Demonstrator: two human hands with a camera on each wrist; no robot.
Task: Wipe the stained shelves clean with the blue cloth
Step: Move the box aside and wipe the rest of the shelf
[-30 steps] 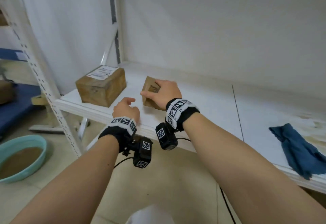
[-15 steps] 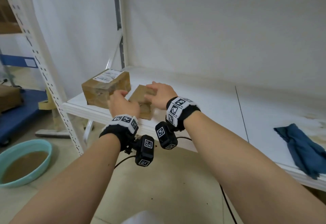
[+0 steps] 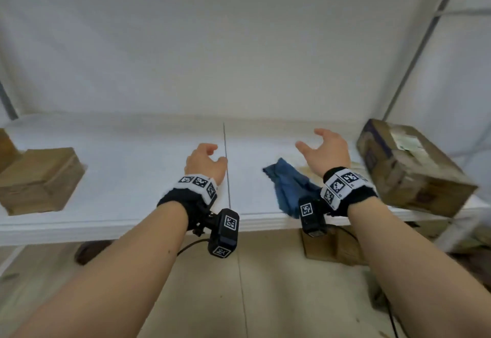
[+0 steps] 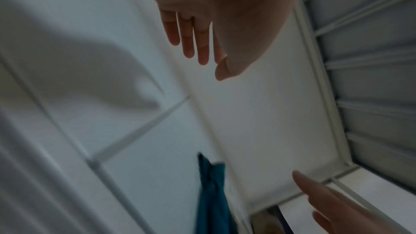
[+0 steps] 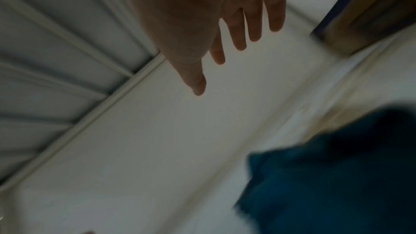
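Blue cloth [image 3: 288, 186] is lying crumpled on the white shelf [image 3: 132, 178], near the front edge, just below and a bit left of the right hand's fingers [image 3: 305, 149]. Right hand [image 3: 325, 153] hangs over the shelf with fingers spread wide and relaxed, holding nothing, not touching the cloth. Left hand [image 3: 204, 162] is further left, near the seam in the shelf, fingers loosely out and holding nothing too. Yellowish-brown stain [image 3: 308, 171] shows on the shelf right by the cloth, under the right wrist. 1 big cardboard box [image 3: 409, 167] sits just past the right hand's fingers on the right, and 1 smaller brown box [image 3: 39, 178] sits well off to the left of the left hand. Both wrist views are pretty blurry.
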